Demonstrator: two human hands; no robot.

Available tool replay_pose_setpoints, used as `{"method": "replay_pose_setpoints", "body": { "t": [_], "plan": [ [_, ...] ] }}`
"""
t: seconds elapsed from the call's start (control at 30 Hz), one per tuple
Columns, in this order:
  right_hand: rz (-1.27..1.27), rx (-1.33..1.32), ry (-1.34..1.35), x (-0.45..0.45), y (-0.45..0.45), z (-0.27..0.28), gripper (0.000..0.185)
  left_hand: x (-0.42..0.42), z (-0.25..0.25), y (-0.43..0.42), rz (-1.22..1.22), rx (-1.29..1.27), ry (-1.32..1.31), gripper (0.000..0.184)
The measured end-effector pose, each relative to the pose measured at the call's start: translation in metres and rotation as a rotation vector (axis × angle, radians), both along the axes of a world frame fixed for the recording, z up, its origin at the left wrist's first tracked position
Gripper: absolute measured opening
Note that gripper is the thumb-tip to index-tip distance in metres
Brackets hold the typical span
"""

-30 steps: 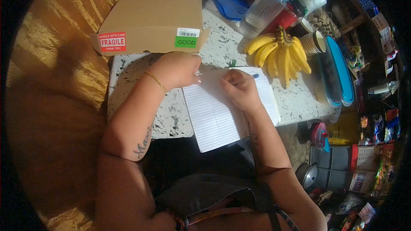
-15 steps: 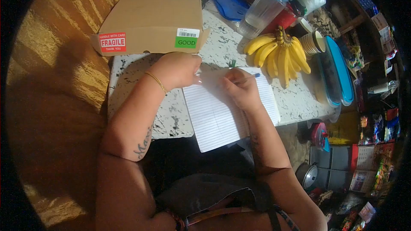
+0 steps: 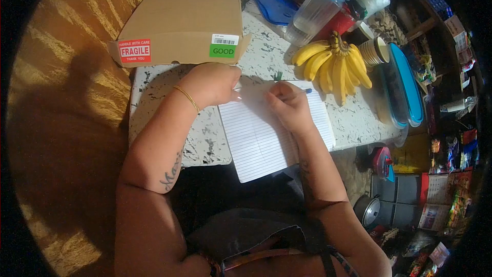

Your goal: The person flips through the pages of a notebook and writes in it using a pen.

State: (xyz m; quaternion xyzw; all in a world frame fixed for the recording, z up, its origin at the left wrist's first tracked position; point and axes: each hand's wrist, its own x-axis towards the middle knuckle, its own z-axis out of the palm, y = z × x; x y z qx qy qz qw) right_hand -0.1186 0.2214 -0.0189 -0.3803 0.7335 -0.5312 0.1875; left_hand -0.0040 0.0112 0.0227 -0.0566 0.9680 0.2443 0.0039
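An open lined notebook (image 3: pixel 261 141) lies tilted on the table, its lower corner reaching past the front edge. My right hand (image 3: pixel 291 106) is closed around a pen (image 3: pixel 301 93) with a blue end, over the upper part of the page. The pen's tip is hidden behind my fingers. At the notebook's upper left corner is my left hand (image 3: pixel 212 86), fingers curled and thumb by the paper; it appears to grip the edge, though the fingertips are partly hidden. Any writing on the page is too faint to read.
Behind my left hand sits a cardboard box (image 3: pixel 184 18) with FRAGILE and GOOD labels. Bananas (image 3: pixel 335 66) lie right of the notebook, near a clear pitcher (image 3: pixel 315 13), stacked paper cups (image 3: pixel 375 51) and blue-lidded containers (image 3: pixel 405 84). A gold curtain (image 3: pixel 66 123) hangs on the left.
My right hand and the pen have shifted very slightly over the page. My left hand and the notebook stay in place.
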Motion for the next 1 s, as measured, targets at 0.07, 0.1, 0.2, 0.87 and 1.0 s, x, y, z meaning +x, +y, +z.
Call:
{"method": "replay_pose_setpoints", "body": {
  "t": [0.07,0.1,0.2,0.87,1.0],
  "plan": [
    [0.003,-0.009,-0.01,-0.002,0.0,-0.004,0.011,0.0,0.0,-0.001,-0.001,-0.002,0.01,0.034],
    [0.004,-0.019,-0.006,-0.002,0.0,-0.005,0.011,0.0,-0.002,-0.001,-0.002,-0.004,0.02,0.034],
    [0.006,-0.029,0.029,-0.002,0.002,-0.004,0.011,0.0,-0.005,-0.001,-0.005,-0.004,0.039,0.034],
    [-0.058,-0.202,-0.358,-0.007,0.016,0.005,0.009,0.002,-0.006,0.001,-0.019,-0.058,0.066,0.034],
    [-0.038,-0.159,-0.251,-0.015,0.015,-0.015,0.011,0.002,0.0,0.001,-0.003,-0.053,0.047,0.034]
  ]
}}
